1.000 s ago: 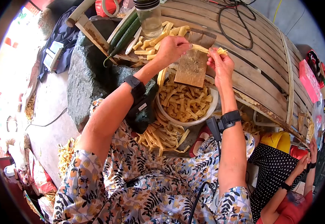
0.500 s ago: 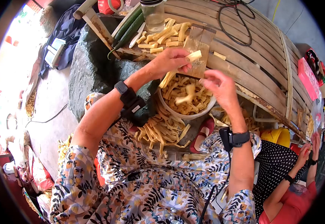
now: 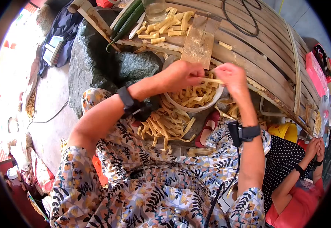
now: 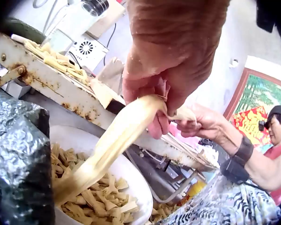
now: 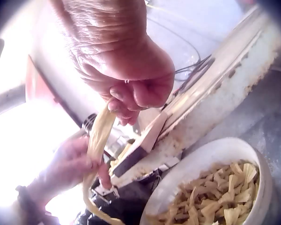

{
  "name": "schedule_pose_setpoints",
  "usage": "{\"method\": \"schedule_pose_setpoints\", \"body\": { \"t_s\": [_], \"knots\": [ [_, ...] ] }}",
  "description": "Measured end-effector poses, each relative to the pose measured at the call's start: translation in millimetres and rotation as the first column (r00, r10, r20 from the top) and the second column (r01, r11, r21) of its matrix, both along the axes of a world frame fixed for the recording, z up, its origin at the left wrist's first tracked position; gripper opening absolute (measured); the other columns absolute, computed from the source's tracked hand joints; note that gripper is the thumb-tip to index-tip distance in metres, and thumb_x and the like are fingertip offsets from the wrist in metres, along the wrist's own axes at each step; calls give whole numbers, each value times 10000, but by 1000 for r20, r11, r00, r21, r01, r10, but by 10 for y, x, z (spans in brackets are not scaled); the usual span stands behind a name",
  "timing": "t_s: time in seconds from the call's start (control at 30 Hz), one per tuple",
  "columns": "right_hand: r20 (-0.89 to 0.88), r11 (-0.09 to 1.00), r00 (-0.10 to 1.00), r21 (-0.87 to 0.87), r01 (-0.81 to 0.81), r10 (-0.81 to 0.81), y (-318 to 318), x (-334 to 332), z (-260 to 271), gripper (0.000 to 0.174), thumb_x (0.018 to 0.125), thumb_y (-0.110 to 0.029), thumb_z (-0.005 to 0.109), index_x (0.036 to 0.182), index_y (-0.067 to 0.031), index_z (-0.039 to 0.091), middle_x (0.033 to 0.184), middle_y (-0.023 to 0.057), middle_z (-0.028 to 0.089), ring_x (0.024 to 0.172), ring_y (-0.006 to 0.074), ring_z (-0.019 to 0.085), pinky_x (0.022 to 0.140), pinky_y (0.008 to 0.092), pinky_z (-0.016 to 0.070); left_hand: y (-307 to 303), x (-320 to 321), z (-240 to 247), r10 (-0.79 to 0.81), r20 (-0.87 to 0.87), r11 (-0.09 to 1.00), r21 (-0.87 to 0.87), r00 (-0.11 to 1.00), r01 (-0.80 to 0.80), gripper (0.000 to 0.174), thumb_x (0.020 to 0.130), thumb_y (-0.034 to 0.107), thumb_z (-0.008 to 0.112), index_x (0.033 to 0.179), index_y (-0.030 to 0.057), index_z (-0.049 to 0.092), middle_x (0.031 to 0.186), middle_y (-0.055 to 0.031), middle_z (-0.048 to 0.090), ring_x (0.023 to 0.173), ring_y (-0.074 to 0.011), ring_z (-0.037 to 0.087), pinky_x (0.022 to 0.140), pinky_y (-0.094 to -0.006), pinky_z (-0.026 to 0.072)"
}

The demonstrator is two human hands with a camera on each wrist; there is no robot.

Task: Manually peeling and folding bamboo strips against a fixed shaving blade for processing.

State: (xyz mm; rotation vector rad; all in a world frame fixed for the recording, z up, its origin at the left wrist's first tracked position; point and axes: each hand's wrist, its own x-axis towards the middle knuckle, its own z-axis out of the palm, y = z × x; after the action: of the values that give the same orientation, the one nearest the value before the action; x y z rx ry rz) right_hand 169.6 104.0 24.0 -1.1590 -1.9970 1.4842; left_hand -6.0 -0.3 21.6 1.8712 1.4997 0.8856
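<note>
A long pale yellow strip (image 4: 119,133) runs between the two hands over a white bowl (image 3: 194,110) of cut yellow pieces. The left hand (image 3: 183,76) pinches it, and a length hangs from those fingers in the left wrist view. Its other end is pinched by the right hand (image 3: 232,78), seen in the right wrist view with curled fingers (image 5: 126,101). Above the bowl, a wooden board (image 3: 199,41) with crumbs on it lies over the edge of the slatted table.
On the slatted table (image 3: 256,57) lie short yellow pieces (image 3: 176,22), cucumbers (image 3: 129,22), a white-handled tool (image 3: 137,26), a glass jar (image 3: 155,10) and a black cable (image 3: 241,28). Dark green plastic (image 3: 83,72) stands left. Long strips (image 3: 167,125) lie below the bowl. Another person (image 3: 300,197) sits right.
Both hands have come down from the board to over the bowl. The thick piece that was in the left hand is replaced by a strip stretched between both hands. A short piece now lies right of the board.
</note>
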Motion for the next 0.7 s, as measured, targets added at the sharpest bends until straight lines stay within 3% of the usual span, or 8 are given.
{"method": "schedule_pose_setpoints", "body": {
  "t_s": [0.07, 0.13, 0.2, 0.27, 0.33, 0.47, 0.63, 0.7],
  "knots": [
    [-79, 997, 996, -59, -48, 43, 109, 143, 19, 68, 775, -101, 634, 798, -37, 638, 588, 3, 573, 468, 43, 451, 414, 193, 349, -53, -102, 0, -13, 46, 999, -31, 999, 15, 131, 803, 91, 559, 912, 20, 564, 682, -63, 619, 628, -109, 577, 572, -263, 453],
    [143, 988, 978, -49, -146, 151, 35, 153, 33, 80, 776, -106, 632, 778, -26, 639, 577, -5, 556, 459, 46, 440, 409, 190, 340, -66, -204, 66, -22, 111, 988, -150, 994, 39, 149, 823, 89, 549, 946, 13, 585, 735, -40, 629, 684, -81, 571, 640, -236, 457],
    [86, 911, 929, -247, -329, 359, -130, 99, -1, 103, 770, -102, 630, 839, -31, 659, 585, -25, 549, 448, 37, 418, 407, 182, 329, -47, -277, 37, -35, 166, 987, -147, 986, 60, 141, 833, 94, 545, 933, 7, 591, 757, -33, 621, 712, -76, 566, 664, -229, 457],
    [-249, 699, 813, -418, -580, 526, -284, 41, 106, 230, 774, -149, 640, 965, -21, 633, 589, -44, 531, 454, 13, 400, 410, 169, 323, -6, -374, 88, 2, 371, 948, -297, 928, 117, 158, 864, 155, 542, 895, 17, 613, 785, 16, 591, 689, -44, 528, 636, -198, 442],
    [-454, 682, 768, -379, -625, 452, -353, 21, 301, 359, 800, -209, 615, 1064, 26, 555, 529, -62, 463, 428, 6, 366, 401, 168, 275, 8, -356, 127, 3, 522, 952, -262, 853, 157, 186, 882, 203, 522, 871, 44, 617, 765, 28, 581, 627, -31, 496, 554, -166, 411],
    [-604, 774, 732, -282, -567, 316, -297, -1, 397, 632, 801, -376, 605, 1201, 76, 420, 472, -84, 379, 407, 5, 318, 403, 170, 244, 43, -173, -217, 112, 722, 878, -394, 683, 272, 253, 922, 276, 436, 957, 58, 560, 708, 32, 542, 518, -8, 435, 458, -127, 354],
    [-431, 909, 867, -205, -362, 248, -261, -89, 196, 388, 784, -87, 640, 1126, 43, 510, 754, 68, 604, 522, 67, 541, 447, 178, 424, -4, 120, -285, 64, 951, 750, -245, 302, 615, 534, 781, 469, 575, 970, -29, 554, 739, -13, 546, 603, -55, 496, 518, -145, 375],
    [-224, 922, 924, -166, -350, 311, -296, -101, 223, 364, 761, -123, 667, 1083, 5, 555, 758, 65, 600, 514, 71, 536, 429, 192, 412, -27, 191, -358, 94, 981, 755, -180, 167, 631, 647, 685, 505, 652, 1017, -36, 530, 801, -52, 566, 615, -75, 507, 530, -162, 394]
  ]
}}
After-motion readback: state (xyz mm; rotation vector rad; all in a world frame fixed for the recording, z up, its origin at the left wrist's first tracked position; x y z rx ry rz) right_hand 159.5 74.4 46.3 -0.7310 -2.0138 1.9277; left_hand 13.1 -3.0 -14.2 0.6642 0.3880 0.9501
